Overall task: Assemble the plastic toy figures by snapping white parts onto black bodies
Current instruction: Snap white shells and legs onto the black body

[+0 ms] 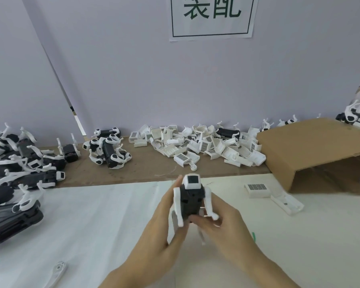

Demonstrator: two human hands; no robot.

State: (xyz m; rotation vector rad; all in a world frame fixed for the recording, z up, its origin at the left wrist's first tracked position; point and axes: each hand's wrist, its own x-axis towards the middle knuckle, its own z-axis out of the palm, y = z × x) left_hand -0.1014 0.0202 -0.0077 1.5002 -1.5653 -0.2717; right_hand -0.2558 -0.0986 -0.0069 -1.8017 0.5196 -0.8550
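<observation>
Now both hands hold one toy figure [190,199] above the white table [92,225].
Left hand [162,231] has its grip wrapped round the black body's left side; right hand [220,225] pinches the lower end, fingers curled on it. White legs and a white head are already on. Loose white parts [197,145] lie heaped by the wall, finished figures [19,163] far left, a cardboard box [312,150] to the right.
</observation>
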